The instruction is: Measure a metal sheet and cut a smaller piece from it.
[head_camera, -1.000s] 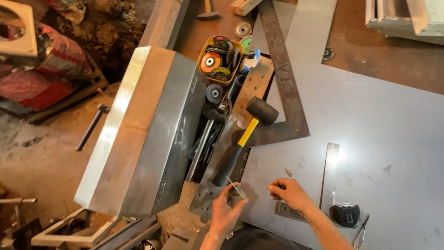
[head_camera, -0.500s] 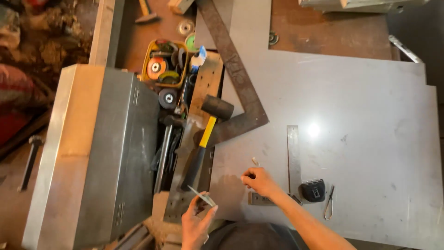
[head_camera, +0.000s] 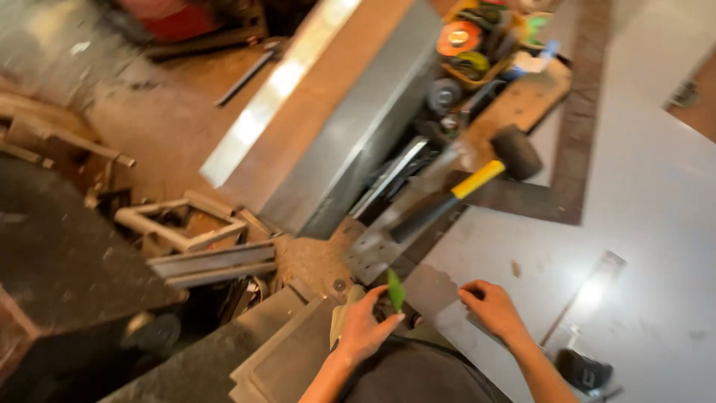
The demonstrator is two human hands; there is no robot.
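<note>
The left hand [head_camera: 363, 326] pinches a small flat green blade-shaped piece [head_camera: 395, 289] between thumb and fingertips, at the near edge of the work area, just left of the large grey sheet-metal counter [head_camera: 656, 194]. The piece stands above the fingers with its long axis near upright, tilted slightly, and its pointed end faces away from the person toward the black rubber mallet with yellow-and-black handle [head_camera: 462, 186]. The right hand [head_camera: 494, 311] lies on the counter surface to the right of the piece, fingers curled and pressed on the sheet near a thin flat steel ruler [head_camera: 589, 298]; whether it grips anything small cannot be told. The left hand is the one on the piece; the right is near but apart. The mallet's long axis runs diagonally, head up-right, beside a dark steel framing square [head_camera: 574, 134] and a long grey folded metal box section [head_camera: 350, 112]
</note>
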